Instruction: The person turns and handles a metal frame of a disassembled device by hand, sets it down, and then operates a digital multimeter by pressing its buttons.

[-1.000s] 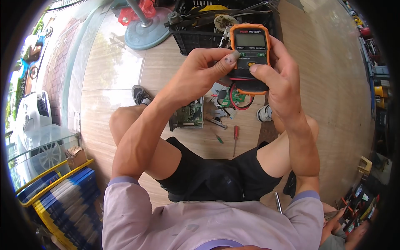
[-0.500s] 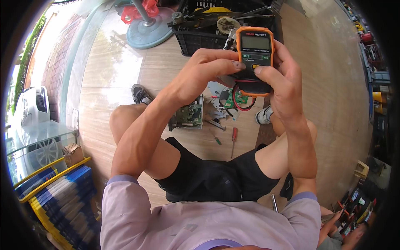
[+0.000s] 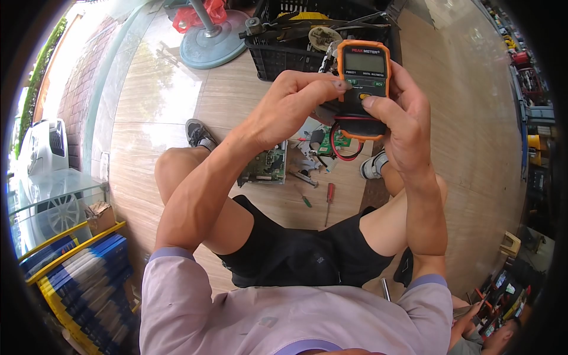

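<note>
An orange and black multimeter is held up in front of me, its screen grey with no digits that I can make out. My right hand grips its right side, the thumb by the yellow button. At its left edge is my left hand, with the thumb on the face near a green-marked button and the other fingers partly hidden. Red and black leads loop below the meter. Beneath, on the floor, lie a metal-framed circuit unit and a green circuit board.
A red screwdriver and a small green-handled tool lie between my legs. Beyond the meter stands a black crate of parts, beside a round stand base. Another person's arm shows at the lower right.
The multimeter and both hands have shifted slightly right and down in view. My left thumb lifted off the button area, moved lower, then came back up toward the green-marked button.
</note>
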The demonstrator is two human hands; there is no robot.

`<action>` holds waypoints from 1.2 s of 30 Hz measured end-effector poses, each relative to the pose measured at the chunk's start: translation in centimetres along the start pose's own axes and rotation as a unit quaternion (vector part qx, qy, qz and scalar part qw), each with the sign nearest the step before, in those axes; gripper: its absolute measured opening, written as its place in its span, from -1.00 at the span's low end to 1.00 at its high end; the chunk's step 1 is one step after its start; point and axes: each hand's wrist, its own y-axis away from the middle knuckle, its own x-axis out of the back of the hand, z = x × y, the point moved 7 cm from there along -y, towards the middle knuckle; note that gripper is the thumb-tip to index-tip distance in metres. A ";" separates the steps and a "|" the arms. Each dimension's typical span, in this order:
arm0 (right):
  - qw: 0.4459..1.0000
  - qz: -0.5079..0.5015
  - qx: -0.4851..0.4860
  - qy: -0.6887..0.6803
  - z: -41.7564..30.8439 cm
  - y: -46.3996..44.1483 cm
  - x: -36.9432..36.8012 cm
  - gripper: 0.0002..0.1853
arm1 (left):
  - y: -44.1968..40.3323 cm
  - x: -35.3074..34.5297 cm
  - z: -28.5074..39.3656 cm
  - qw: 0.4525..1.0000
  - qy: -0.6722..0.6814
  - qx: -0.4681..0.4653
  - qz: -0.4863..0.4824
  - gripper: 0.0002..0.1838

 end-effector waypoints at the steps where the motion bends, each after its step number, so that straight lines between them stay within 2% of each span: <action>1: 1.000 0.000 0.000 0.000 0.0 0.0 0.0 -0.36 | 0.0 -0.1 0.1 1.000 -0.004 -0.005 -0.004 -0.58; 11: 1.000 0.009 0.009 -0.003 0.1 0.1 -0.1 -0.35 | 0.0 -0.1 0.1 0.999 -0.020 -0.030 0.010 -0.61; 14: 1.000 0.012 0.012 -0.016 0.1 0.1 0.1 -0.45 | 0.0 -0.3 0.2 0.999 -0.014 -0.036 0.012 -0.61; 23: 0.999 0.010 0.026 0.019 0.2 0.1 0.1 -0.44 | 0.1 -0.1 0.1 0.999 -0.028 -0.032 0.018 -0.59; 36: 1.000 0.007 0.012 -0.023 0.3 0.1 0.0 -0.42 | 0.2 0.0 0.5 0.998 -0.044 -0.030 0.016 -0.58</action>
